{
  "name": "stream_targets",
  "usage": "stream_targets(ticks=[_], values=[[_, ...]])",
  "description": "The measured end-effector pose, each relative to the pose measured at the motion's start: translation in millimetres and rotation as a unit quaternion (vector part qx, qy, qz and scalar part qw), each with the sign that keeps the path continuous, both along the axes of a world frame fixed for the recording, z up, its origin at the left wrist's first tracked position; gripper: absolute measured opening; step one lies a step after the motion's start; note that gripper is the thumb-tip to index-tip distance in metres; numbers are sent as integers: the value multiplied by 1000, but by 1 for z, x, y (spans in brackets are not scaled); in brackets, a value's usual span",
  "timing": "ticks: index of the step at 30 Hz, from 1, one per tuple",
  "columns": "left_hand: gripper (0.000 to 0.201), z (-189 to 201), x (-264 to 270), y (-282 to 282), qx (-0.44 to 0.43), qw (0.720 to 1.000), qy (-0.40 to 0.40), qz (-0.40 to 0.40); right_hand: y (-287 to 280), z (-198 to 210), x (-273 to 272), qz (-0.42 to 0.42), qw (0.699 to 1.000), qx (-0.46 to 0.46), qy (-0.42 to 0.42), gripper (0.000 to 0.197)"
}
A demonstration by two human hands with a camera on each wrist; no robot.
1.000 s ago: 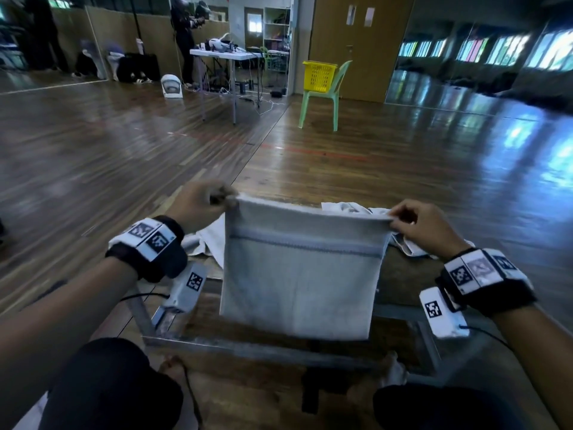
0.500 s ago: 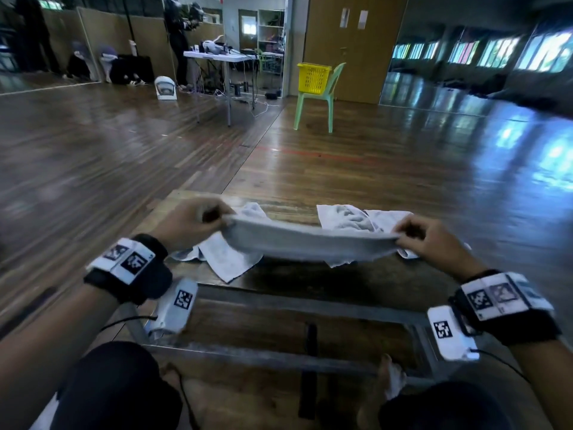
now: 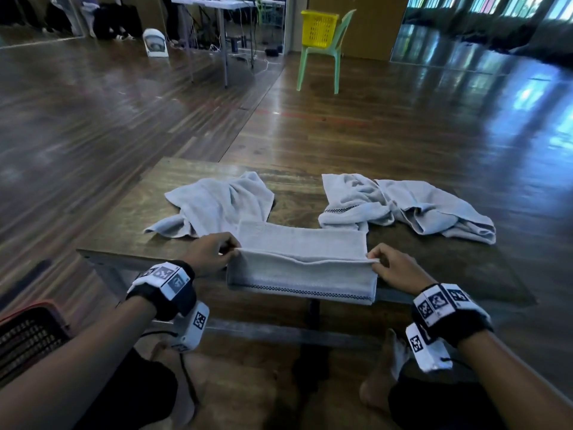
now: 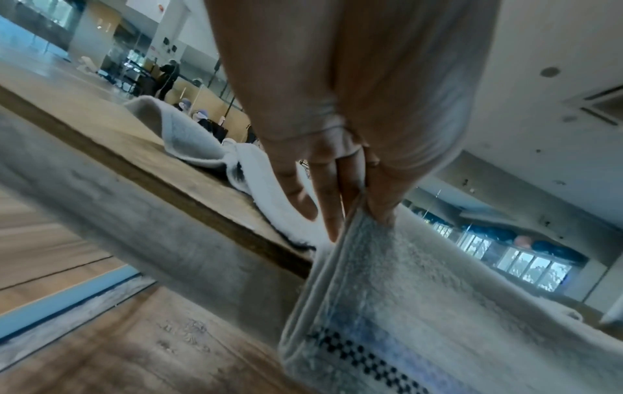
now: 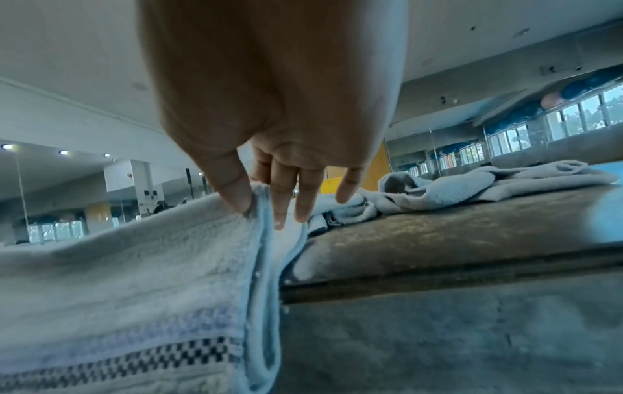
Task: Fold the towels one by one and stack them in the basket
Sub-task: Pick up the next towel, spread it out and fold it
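A: What are the fingers doing?

B: The left hand [image 3: 210,252] pinches the near-left corner of the towel [image 3: 300,265] between thumb and fingers; in the left wrist view the other fingers [image 4: 328,197] hang straight beside the pinch. The right hand [image 3: 395,266] pinches the near-right corner the same way, thumb [image 5: 232,184] pressed on the hem, remaining fingers loosely extended.

A: And the towel between them?

B: Stretched flat from one pinch to the other. Its far part lies on the table [image 3: 449,268]; the near part hangs over the table's edge below the fingers, with a checkered band along the bottom.

A: Beyond the fingers?

B: Just past the left fingers lies a crumpled towel [image 3: 217,203], touching the held one's far-left corner. Past the right fingers, a second heap [image 3: 403,206] of crumpled towel, near the far-right corner; I cannot tell if it is one towel or two.

A: The basket?

B: A dark basket with a red rim [image 3: 28,336] sits on the floor, well behind and left of the left wrist. Far off stands a yellow basket [image 3: 319,27] on a green chair [image 3: 338,48].
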State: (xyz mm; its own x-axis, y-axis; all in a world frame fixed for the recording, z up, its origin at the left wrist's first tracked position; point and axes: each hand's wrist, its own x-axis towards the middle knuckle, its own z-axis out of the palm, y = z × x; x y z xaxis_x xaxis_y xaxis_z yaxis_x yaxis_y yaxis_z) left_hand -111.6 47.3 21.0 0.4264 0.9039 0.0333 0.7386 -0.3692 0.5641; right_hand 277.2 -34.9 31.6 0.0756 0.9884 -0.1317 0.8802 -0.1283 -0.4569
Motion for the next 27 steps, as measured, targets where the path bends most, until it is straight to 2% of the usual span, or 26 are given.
stream_targets(ticks=[15,23,27], values=[[12,-16,18,67,68,997,-40,19,63,-12,10,-61,998,35,5,8],[10,-20,25,90,71,997,-26,9,86,-11,14,-59,998,26,5,13],[11,-24,28,98,49,999,12,8,94,-12,19,-48,999,10,16,17]])
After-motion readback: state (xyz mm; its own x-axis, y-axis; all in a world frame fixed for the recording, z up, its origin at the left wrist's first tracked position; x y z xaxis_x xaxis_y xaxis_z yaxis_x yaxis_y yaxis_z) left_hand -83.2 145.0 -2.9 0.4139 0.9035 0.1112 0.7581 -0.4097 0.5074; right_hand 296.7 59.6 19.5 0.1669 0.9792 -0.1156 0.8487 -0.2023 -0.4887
